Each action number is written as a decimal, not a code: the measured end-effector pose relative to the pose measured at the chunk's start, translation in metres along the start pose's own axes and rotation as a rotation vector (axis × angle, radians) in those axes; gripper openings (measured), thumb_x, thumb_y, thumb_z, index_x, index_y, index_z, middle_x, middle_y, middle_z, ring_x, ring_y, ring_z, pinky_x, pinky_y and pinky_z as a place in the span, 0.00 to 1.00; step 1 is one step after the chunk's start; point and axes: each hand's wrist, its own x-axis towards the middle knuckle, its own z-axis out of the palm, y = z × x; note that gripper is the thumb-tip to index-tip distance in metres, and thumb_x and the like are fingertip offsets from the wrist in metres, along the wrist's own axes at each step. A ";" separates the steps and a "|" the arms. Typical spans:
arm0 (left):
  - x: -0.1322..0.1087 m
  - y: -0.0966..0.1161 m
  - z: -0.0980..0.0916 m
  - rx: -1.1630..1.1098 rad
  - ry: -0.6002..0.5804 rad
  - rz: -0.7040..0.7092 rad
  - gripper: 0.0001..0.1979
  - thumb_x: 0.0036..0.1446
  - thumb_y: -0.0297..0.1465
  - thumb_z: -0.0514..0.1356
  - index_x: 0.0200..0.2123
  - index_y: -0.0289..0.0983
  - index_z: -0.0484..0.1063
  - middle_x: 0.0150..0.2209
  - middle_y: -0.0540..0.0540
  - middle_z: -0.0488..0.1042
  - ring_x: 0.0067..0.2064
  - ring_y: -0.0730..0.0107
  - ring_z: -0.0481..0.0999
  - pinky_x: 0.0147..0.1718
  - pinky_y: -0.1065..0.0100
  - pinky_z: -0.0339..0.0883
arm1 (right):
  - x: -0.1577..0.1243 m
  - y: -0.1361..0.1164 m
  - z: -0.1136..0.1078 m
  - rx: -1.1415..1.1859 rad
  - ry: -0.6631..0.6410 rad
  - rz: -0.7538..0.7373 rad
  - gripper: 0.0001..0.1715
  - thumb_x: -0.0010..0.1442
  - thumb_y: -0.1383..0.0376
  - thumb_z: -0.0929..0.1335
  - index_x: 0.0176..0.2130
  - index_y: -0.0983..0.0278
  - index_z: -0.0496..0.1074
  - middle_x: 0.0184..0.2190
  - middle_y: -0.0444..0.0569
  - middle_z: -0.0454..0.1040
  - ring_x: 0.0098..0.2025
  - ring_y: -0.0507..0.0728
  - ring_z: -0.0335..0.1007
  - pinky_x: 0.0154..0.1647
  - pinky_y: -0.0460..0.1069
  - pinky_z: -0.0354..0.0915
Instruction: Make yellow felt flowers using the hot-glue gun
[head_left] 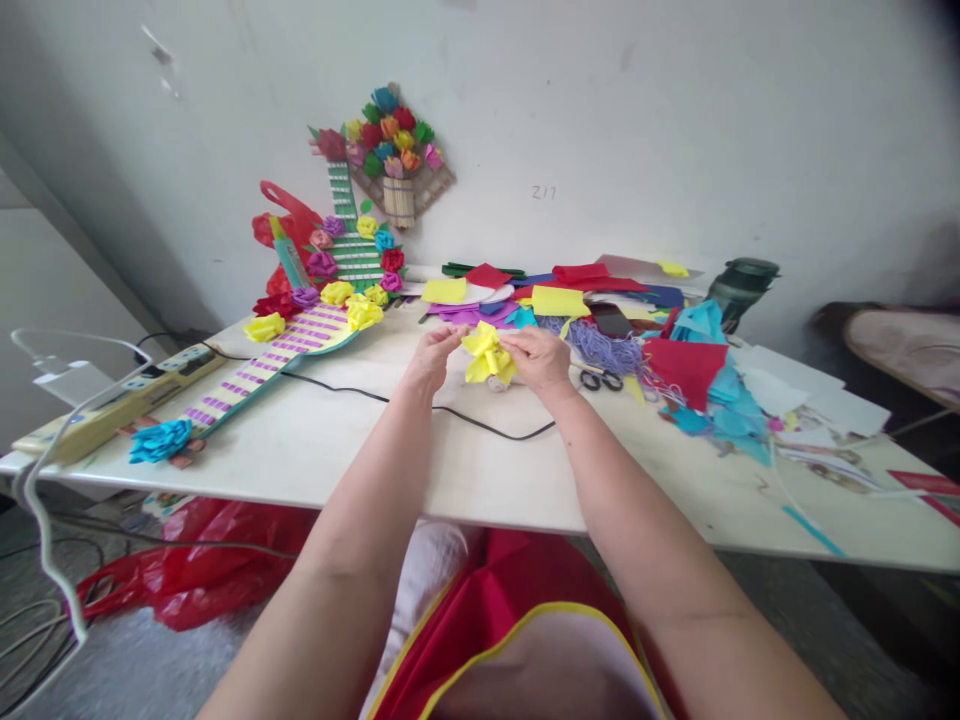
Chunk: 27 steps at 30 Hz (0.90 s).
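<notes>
A yellow paper flower (pixel 486 352) with loose, spread petals is held up over the white table (pixel 360 455). My right hand (pixel 541 358) grips it from the right, fingers closed at its edge and centre. On the other side, my left hand (pixel 435 358) is closed in a pinch at the tip of a left petal. What lies exactly between the fingertips is partly hidden. Just right of my right hand lie black-handled scissors (pixel 601 380) and a bundle of purple shredded strands (pixel 600 345).
To the left lies a guitar-shaped craft (pixel 292 345) with paper flowers, beside a power strip (pixel 124 400). A green craft (pixel 356 255) leans on the wall. A black cable (pixel 352 392) crosses the table. Paper sheets (pixel 559 300), blue scraps (pixel 739 405) and a dark bottle (pixel 742 290) stand right.
</notes>
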 end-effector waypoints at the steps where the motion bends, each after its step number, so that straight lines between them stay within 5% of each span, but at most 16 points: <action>1: -0.001 0.001 0.000 0.021 -0.022 0.000 0.17 0.34 0.41 0.74 0.24 0.37 0.76 0.32 0.45 0.81 0.45 0.56 0.77 0.50 0.60 0.62 | 0.000 0.000 0.000 -0.010 -0.006 0.006 0.12 0.61 0.65 0.69 0.40 0.55 0.83 0.37 0.45 0.82 0.38 0.54 0.77 0.35 0.46 0.65; 8: -0.005 0.010 0.000 0.136 -0.153 0.019 0.18 0.36 0.41 0.74 0.29 0.37 0.80 0.32 0.45 0.81 0.43 0.56 0.78 0.48 0.59 0.64 | 0.000 -0.001 -0.003 -0.073 -0.021 0.043 0.12 0.62 0.65 0.68 0.41 0.55 0.83 0.36 0.45 0.81 0.38 0.54 0.75 0.33 0.46 0.62; 18: 0.000 0.005 0.000 0.265 -0.013 0.162 0.12 0.38 0.40 0.72 0.24 0.39 0.81 0.35 0.44 0.80 0.44 0.58 0.75 0.49 0.58 0.64 | -0.001 -0.002 -0.003 -0.179 -0.044 0.011 0.13 0.64 0.62 0.67 0.40 0.55 0.83 0.36 0.46 0.80 0.36 0.54 0.72 0.30 0.47 0.55; 27: 0.002 0.005 0.001 0.325 -0.030 0.189 0.10 0.42 0.39 0.70 0.24 0.38 0.80 0.37 0.42 0.80 0.47 0.55 0.76 0.51 0.57 0.65 | -0.002 -0.011 -0.006 -0.314 -0.056 -0.060 0.17 0.66 0.65 0.63 0.36 0.58 0.82 0.33 0.47 0.78 0.35 0.53 0.68 0.28 0.48 0.50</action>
